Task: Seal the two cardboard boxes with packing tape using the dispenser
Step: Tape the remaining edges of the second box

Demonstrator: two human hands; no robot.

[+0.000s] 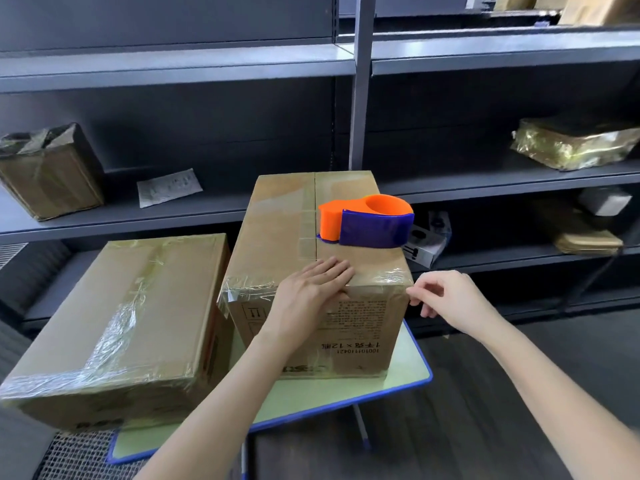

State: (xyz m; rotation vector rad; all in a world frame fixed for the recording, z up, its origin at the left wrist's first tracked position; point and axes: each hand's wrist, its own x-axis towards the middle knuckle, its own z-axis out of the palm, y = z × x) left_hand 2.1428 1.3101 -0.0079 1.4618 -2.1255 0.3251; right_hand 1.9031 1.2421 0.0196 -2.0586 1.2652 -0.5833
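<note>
Dispenser (367, 221) lies crosswise on right box (277, 209), nose left; left grip (311, 289) flat, right grip (446, 299) loosely curled.

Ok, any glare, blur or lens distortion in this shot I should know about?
Head view: the wide-angle lens bows the shelves; glare streaks the tape on the left box and the near corners of the right box; the print on its front is soft; the left hand and right hand show no motion blur.

dispenser (367, 221) on right box (311, 220), second box (131, 306) left
</note>
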